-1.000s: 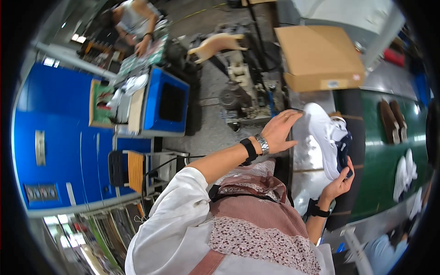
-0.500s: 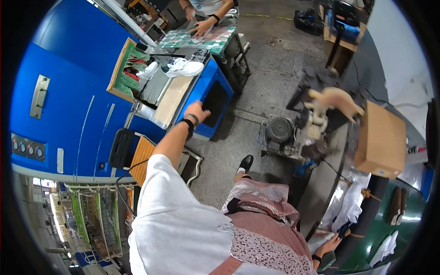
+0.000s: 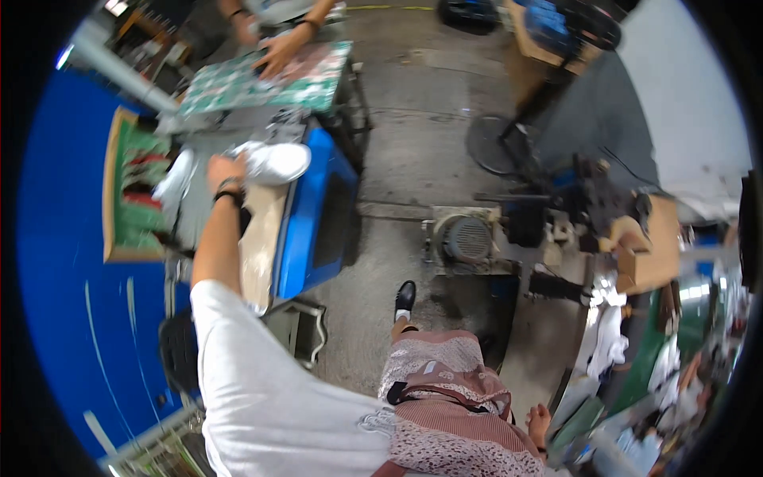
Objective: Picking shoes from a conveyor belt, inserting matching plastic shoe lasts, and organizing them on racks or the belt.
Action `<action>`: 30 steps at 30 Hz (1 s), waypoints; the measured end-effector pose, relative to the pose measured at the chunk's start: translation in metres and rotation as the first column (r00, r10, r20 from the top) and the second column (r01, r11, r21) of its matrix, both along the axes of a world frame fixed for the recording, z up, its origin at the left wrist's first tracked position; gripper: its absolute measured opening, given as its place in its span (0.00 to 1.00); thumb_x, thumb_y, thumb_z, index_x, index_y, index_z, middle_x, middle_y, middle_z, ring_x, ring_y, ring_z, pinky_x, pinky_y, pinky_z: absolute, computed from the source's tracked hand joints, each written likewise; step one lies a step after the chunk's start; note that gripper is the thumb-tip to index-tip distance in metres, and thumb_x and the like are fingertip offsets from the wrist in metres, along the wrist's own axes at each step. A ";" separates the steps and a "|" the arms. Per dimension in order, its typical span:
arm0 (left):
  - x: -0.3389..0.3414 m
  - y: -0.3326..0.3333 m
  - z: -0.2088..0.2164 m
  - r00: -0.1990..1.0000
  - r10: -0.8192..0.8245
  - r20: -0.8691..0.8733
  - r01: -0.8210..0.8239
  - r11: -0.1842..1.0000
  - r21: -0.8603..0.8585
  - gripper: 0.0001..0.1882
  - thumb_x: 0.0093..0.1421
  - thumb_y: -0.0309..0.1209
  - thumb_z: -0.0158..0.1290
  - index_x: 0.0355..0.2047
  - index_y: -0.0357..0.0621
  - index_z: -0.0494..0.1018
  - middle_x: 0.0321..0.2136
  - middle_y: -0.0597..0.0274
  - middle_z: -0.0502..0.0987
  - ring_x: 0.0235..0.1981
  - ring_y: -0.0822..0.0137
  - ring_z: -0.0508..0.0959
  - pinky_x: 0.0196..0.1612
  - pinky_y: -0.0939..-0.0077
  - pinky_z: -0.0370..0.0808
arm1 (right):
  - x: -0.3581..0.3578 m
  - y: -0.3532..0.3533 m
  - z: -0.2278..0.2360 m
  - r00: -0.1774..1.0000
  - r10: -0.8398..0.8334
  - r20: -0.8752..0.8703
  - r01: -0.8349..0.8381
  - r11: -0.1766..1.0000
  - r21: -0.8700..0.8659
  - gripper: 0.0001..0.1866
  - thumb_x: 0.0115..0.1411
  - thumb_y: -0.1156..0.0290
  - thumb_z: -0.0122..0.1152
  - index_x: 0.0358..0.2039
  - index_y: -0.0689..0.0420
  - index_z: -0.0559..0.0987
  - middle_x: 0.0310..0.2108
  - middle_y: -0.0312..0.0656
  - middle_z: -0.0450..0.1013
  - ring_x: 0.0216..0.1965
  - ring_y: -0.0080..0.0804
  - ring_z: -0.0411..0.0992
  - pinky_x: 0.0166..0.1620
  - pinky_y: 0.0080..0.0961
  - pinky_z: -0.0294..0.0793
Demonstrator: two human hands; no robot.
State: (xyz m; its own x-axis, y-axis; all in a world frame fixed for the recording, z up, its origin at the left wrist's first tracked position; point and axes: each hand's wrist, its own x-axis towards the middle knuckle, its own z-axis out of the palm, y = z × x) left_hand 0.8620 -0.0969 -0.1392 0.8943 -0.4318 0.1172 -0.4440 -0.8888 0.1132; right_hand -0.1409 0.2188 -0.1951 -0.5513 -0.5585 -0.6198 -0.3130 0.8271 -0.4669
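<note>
My left hand (image 3: pixel 225 172) reaches onto the blue machine's outlet bed, its fingers closed at the rear end of a white shoe (image 3: pixel 284 163). Motion blur softens the exact grip. Another white shoe (image 3: pixel 176 181) rests left of the hand, by a green-lined opening (image 3: pixel 137 191) with red strips hanging in it. Down at my right side, my right hand (image 3: pixel 538 425) hangs beside the apron with loosely bent fingers and nothing visible in it.
Across the bed, another person's hands (image 3: pixel 280 54) work at a green-and-white checked table (image 3: pixel 230 83). A motor (image 3: pixel 466 238) stands on the floor ahead. To the right are a cardboard box (image 3: pixel 656 246), a pedestal fan (image 3: pixel 584 28) and a bench with white items (image 3: pixel 608 342).
My left hand has moved forward from the bed's near edge to the white shoe. My right hand has come away from a dark item by the bench. The view has turned.
</note>
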 end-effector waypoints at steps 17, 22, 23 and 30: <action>-0.272 0.109 0.027 0.665 -0.740 0.100 0.747 0.658 -0.100 0.13 0.54 0.38 0.61 0.32 0.40 0.75 0.23 0.46 0.77 0.25 0.43 0.75 0.28 0.52 0.70 | 0.082 -0.130 -0.015 0.785 -0.006 0.619 0.126 0.981 -0.150 0.33 0.65 0.53 0.60 0.64 0.60 0.67 0.56 0.48 0.73 0.51 0.37 0.75 0.52 0.37 0.76; -0.548 0.122 0.103 0.357 -0.870 -0.340 0.569 0.491 -0.660 0.08 0.58 0.25 0.60 0.37 0.34 0.77 0.25 0.61 0.79 0.26 0.77 0.71 0.29 0.77 0.70 | 0.104 -0.173 0.010 0.082 -0.006 0.997 0.145 0.989 -0.006 0.49 0.66 0.36 0.49 0.74 0.54 0.44 0.70 0.53 0.54 0.68 0.49 0.57 0.62 0.53 0.66; -0.591 0.127 0.120 0.287 -0.871 -0.399 0.533 0.491 -0.689 0.07 0.58 0.25 0.60 0.35 0.34 0.77 0.24 0.59 0.78 0.27 0.78 0.72 0.30 0.77 0.70 | 0.106 -0.174 0.023 -0.043 -0.011 0.999 0.133 0.991 0.017 0.50 0.66 0.34 0.46 0.74 0.54 0.42 0.71 0.53 0.52 0.70 0.51 0.53 0.64 0.56 0.63; -0.735 0.153 0.111 0.078 -0.878 -0.472 0.531 0.437 -0.726 0.14 0.55 0.29 0.65 0.27 0.37 0.69 0.20 0.61 0.67 0.23 0.74 0.65 0.27 0.73 0.65 | 0.052 -0.185 0.126 -0.226 0.081 0.971 0.315 0.949 -0.006 0.33 0.67 0.50 0.47 0.63 0.63 0.67 0.54 0.50 0.73 0.53 0.40 0.73 0.57 0.36 0.73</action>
